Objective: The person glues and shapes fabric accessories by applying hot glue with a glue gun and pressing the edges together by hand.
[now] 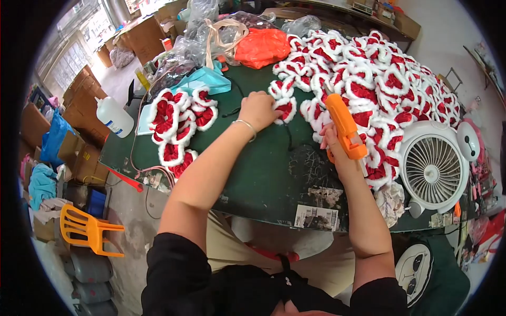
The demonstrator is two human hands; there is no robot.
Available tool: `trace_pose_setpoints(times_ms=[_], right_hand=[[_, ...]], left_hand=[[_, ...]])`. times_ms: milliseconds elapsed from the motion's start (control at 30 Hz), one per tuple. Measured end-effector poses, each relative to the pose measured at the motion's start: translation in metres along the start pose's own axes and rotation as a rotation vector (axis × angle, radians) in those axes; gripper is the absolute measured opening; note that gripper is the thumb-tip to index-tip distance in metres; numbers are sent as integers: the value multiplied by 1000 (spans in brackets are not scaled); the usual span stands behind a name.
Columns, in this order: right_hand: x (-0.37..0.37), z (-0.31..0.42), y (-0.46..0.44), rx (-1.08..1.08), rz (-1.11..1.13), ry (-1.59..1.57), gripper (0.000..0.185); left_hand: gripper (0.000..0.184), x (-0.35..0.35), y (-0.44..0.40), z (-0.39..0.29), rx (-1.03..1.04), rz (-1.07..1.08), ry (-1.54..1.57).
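Observation:
My right hand (336,141) is wrapped round an orange glue gun (343,122), which points up and away over the edge of a big heap of red fabric pieces with white fluffy trim (363,92). At the table's middle, my left hand (258,109) has its fingertips closed at the left edge of one such red and white trimmed piece (286,111). Another trimmed piece lies just behind that one. To the left, a smaller group of trimmed pieces (179,124) rests on the table, several of them overlapping.
A white fan (433,167) stands at the right of the green table (253,179). Behind are an orange-red plastic bag (262,47) and a light blue bag (203,81). A white bottle (114,117) stands at the left edge; a yellow chair (90,231) is on the floor.

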State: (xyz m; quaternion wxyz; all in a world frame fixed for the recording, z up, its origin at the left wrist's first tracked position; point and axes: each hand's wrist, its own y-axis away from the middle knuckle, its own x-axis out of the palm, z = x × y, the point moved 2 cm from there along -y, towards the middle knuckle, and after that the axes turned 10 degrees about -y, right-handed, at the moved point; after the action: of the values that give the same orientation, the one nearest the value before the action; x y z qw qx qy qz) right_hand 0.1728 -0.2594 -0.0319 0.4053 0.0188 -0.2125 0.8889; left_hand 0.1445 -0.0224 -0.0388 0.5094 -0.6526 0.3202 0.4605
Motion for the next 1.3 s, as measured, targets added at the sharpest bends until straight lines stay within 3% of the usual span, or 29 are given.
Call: trace_pose_setpoints(times_ms=[67, 133, 167, 200, 233, 267, 300, 333, 367, 400, 467, 533, 600, 733, 800, 867, 933, 1000, 1067, 1133, 1167, 1233, 1267, 1300], right_hand=[[-5, -6, -1, -23, -20, -81, 16], [-7, -14, 1, 41, -171, -16, 19], [-7, -17, 0, -100, -150, -36, 26], [-15, -23, -3, -232, -122, 168, 29], [-6, -11, -1, -314, -132, 149, 37], [-11, -14, -1, -305, -160, 275, 44], [-19, -20, 0, -227, -83, 311, 62], [-23, -23, -1, -110, -104, 393, 63], [-19, -14, 0, -196, -42, 354, 53], [-27, -19, 2, 7, -167, 484, 37], [-23, -22, 2, -238, -149, 510, 38], [-19, -16, 6, -68, -144, 570, 34], [-13, -15, 7, -114, -116, 530, 37], [-9, -15, 7, -3, -89, 596, 41], [-14, -19, 8, 15, -167, 660, 40], [-25, -25, 9, -19, -182, 666, 37], [-32, -30, 9, -95, -220, 681, 32], [-36, -30, 9, -243, -154, 583, 20], [-35, -22, 6, -245, -140, 658, 19], [-29, -14, 5, -135, -183, 680, 21], [-27, -14, 5, -27, -228, 702, 24], [-20, -18, 7, -107, -162, 669, 26], [-17, -21, 8, -188, -99, 633, 29], [-23, -28, 9, -208, -88, 622, 43]], left_hand=[[21, 4, -4, -13, -9, -23, 49], [23, -15, 1, -27, 4, -102, 425], [25, -33, 10, -39, 13, -80, 490], [25, -33, 17, -44, 94, -235, 556], [25, -40, 23, -52, 145, -204, 640], [26, -40, 27, -58, 225, -299, 678], [25, -51, 36, -64, 253, -226, 743], [25, -40, 37, -68, 347, -322, 830], [24, -37, 41, -72, 346, -279, 940], [23, -36, 43, -75, 385, -260, 1054], [22, -32, 50, -75, 337, -193, 1116], [22, -25, 55, -74, 292, -202, 1165], [23, -20, 59, -75, 251, -203, 1220], [24, -19, 64, -82, 193, -244, 1146], [23, -19, 66, -86, 144, -77, 1331], [24, -13, 64, -84, 111, -97, 1317], [31, -9, 59, -77, 74, 160, 1532], [34, -10, 62, -71, 34, 218, 1527], [30, -8, 64, -72, 170, 27, 1208], [24, -11, 68, -73, 102, 34, 1059], [23, -8, 66, -73, 34, -41, 1123], [23, -2, 61, -76, -36, -117, 1185], [23, 1, 59, -77, -79, -81, 1447], [23, 5, 58, -78, -123, -39, 1709]])
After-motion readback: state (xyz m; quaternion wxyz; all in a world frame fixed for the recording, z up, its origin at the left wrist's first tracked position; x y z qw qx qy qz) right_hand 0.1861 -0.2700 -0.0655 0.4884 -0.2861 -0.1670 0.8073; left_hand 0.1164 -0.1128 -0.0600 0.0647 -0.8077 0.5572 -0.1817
